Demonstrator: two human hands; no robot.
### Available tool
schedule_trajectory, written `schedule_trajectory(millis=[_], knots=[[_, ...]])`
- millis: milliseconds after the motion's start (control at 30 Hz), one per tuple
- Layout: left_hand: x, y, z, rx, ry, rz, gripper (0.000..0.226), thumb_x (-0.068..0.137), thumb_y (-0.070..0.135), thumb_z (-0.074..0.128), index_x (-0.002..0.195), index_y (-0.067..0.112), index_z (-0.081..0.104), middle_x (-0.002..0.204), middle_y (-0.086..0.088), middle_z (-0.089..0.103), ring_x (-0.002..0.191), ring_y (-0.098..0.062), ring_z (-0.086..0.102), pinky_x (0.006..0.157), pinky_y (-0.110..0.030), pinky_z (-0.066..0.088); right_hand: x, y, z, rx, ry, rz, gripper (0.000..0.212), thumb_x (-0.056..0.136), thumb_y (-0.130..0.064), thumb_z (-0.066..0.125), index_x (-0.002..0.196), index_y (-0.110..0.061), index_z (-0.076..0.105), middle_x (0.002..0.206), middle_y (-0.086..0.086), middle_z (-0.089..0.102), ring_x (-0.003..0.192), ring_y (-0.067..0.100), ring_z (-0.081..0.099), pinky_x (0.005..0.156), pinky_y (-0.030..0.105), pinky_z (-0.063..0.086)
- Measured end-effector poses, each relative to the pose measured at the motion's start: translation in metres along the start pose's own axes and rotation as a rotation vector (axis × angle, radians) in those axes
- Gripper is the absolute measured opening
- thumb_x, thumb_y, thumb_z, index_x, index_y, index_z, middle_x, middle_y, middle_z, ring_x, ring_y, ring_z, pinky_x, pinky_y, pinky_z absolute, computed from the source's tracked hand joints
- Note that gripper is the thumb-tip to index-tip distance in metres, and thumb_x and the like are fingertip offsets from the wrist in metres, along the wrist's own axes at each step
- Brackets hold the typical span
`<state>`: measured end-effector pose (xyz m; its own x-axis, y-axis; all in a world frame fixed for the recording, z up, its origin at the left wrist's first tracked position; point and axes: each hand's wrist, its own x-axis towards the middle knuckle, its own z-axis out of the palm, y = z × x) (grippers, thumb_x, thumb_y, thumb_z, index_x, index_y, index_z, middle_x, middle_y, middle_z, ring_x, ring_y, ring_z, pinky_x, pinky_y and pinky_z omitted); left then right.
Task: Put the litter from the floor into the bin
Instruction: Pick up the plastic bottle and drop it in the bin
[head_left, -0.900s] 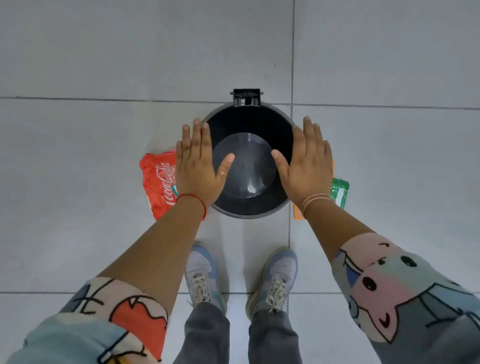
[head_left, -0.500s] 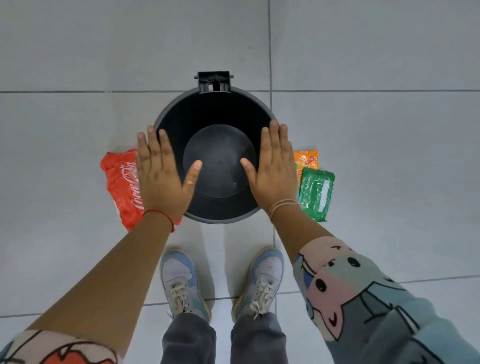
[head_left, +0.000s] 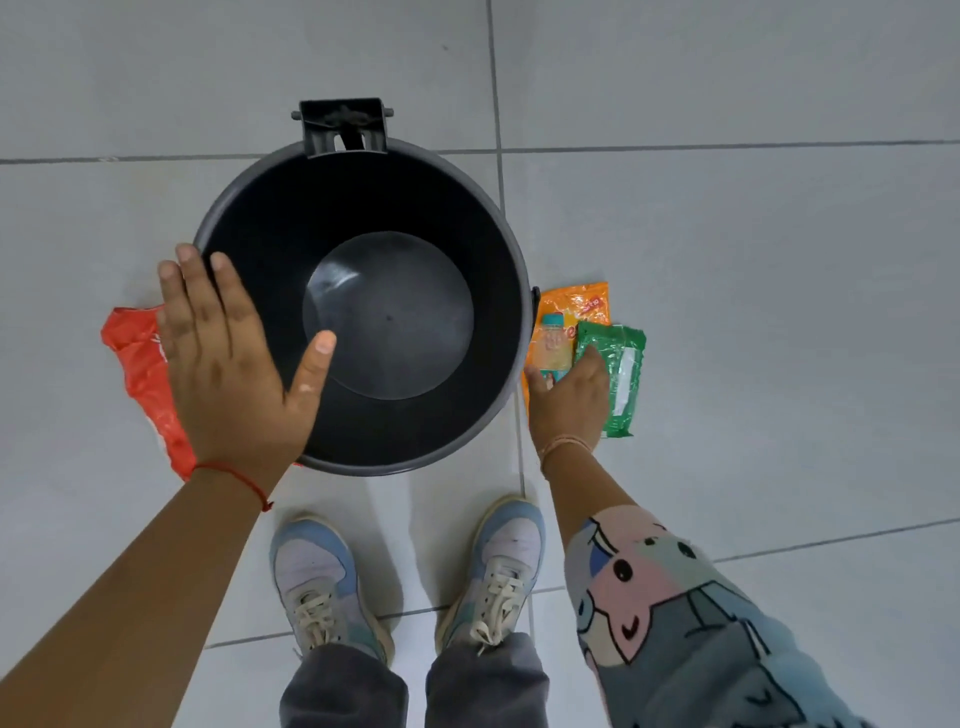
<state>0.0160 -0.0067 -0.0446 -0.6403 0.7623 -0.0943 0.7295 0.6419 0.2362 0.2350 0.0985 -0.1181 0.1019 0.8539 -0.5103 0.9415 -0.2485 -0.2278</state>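
bin (head_left: 228, 208) is sitting open on the tiled floor (head_left: 727, 260) just ahead of the person's shoes (head_left: 332, 587), nothing showing inside it, so no litter is in yet by my read. litter is lying on both sides: orange packet (head_left: 576, 306) and green packet (head_left: 621, 374) just beside the bin's right wall, green one overlapping the orange one's edge; red wrapper (head_left: 140, 364) is lying flat on the left, partly hidden under the arm. right hand (head_left: 569, 395) is reaching down onto the two packets, fingers curling under toward them and touching both; can't tell whether it is actually pinching either one, fingertips are hidden by the back of the hand. left hand (head_left: 228, 358) is hovering flat and spread over the bin's left rim, thumb out over the opening, gripping nothing; probably just idling high for balance while the right side goes low. picking the pair together looks sensible since they are overlapping and sitting right next to the bin. risk: thin foil lying flat on tile is hard to get under, one may be slipping out.
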Motion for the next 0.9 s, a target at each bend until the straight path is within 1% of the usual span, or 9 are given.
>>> schedule_trajectory(millis=[100,267,367,433,567,633,700,800,900], knots=[[-0.001,-0.003,0.002,-0.002,0.016,0.013,0.086,0.090,0.062,0.013,0.143,-0.005,0.015,0.152,-0.027,0.016,0.141,-0.041,0.010,0.116,-0.048,0.011,0.017,0.002,0.021,-0.155,-0.046,-0.010,0.073,0.090,-0.035,0.056,0.142,0.000,0.019,0.142,0.021,0.036,0.131,0.034,0.035,0.110,0.041,0.029],[-0.001,-0.008,0.007,-0.049,0.063,0.048,0.082,0.092,0.060,0.014,0.142,-0.005,0.016,0.151,-0.027,0.018,0.141,-0.041,0.012,0.116,-0.046,0.013,0.042,-0.001,0.040,-0.288,-0.010,0.051,0.044,0.093,-0.008,0.041,0.133,0.004,0.030,0.132,0.026,0.042,0.120,0.038,0.040,0.102,0.041,0.032],[0.000,-0.009,0.007,-0.030,0.045,0.066,0.080,0.092,0.058,0.016,0.143,-0.004,0.016,0.152,-0.026,0.018,0.141,-0.039,0.012,0.117,-0.042,0.011,0.041,0.001,0.035,-0.315,0.017,0.020,0.042,0.091,-0.010,0.042,0.130,0.004,0.033,0.130,0.026,0.043,0.119,0.037,0.040,0.101,0.041,0.031],[0.000,-0.008,0.005,0.015,0.016,0.086,0.080,0.092,0.058,0.017,0.143,-0.004,0.016,0.152,-0.026,0.018,0.142,-0.038,0.012,0.117,-0.040,0.008,0.033,-0.005,0.017,-0.198,0.111,0.012,0.047,0.089,-0.014,0.047,0.131,0.003,0.034,0.129,0.026,0.043,0.118,0.038,0.040,0.102,0.041,0.030],[-0.001,-0.005,0.001,0.060,-0.035,0.101,0.082,0.091,0.059,0.015,0.143,-0.004,0.016,0.152,-0.025,0.018,0.142,-0.036,0.011,0.117,-0.038,0.006,0.000,-0.041,-0.042,0.273,0.482,-0.115,0.057,0.082,-0.018,0.062,0.129,0.006,0.041,0.119,0.027,0.047,0.112,0.039,0.045,0.097,0.038,0.034],[-0.001,-0.003,-0.001,0.043,-0.052,0.090,0.082,0.091,0.059,0.015,0.143,-0.004,0.016,0.152,-0.025,0.018,0.142,-0.035,0.011,0.117,-0.038,0.006,-0.022,-0.061,-0.075,0.446,0.642,-0.251,0.057,0.076,-0.018,0.065,0.123,0.007,0.045,0.108,0.015,0.050,0.102,0.034,0.050,0.089,0.038,0.042],[-0.002,-0.002,-0.003,0.022,-0.071,0.072,0.082,0.091,0.059,0.011,0.143,-0.003,0.014,0.153,-0.023,0.016,0.143,-0.034,0.009,0.117,-0.037,0.004,-0.049,-0.082,-0.099,0.608,0.706,-0.380,0.056,0.073,-0.021,0.065,0.118,0.006,0.047,0.099,-0.005,0.043,0.091,0.016,0.050,0.078,0.025,0.047],[-0.002,-0.002,-0.006,-0.039,-0.088,0.052,0.080,0.091,0.058,0.006,0.144,-0.001,0.013,0.154,-0.020,0.014,0.143,-0.031,0.007,0.117,-0.036,0.004,-0.084,-0.115,-0.096,0.661,0.482,-0.571,0.052,0.071,-0.027,0.065,0.113,-0.002,0.049,0.097,-0.002,0.046,0.084,0.008,0.051,0.072,0.014,0.043],[-0.002,0.000,-0.008,-0.092,-0.081,0.051,0.075,0.092,0.052,0.017,0.143,-0.003,0.014,0.154,-0.021,0.015,0.143,-0.031,0.007,0.118,-0.039,0.008,-0.080,-0.140,-0.047,0.192,0.072,-0.561,0.045,0.077,-0.026,0.066,0.113,-0.005,0.049,0.107,0.014,0.055,0.095,0.027,0.055,0.077,0.022,0.040]])
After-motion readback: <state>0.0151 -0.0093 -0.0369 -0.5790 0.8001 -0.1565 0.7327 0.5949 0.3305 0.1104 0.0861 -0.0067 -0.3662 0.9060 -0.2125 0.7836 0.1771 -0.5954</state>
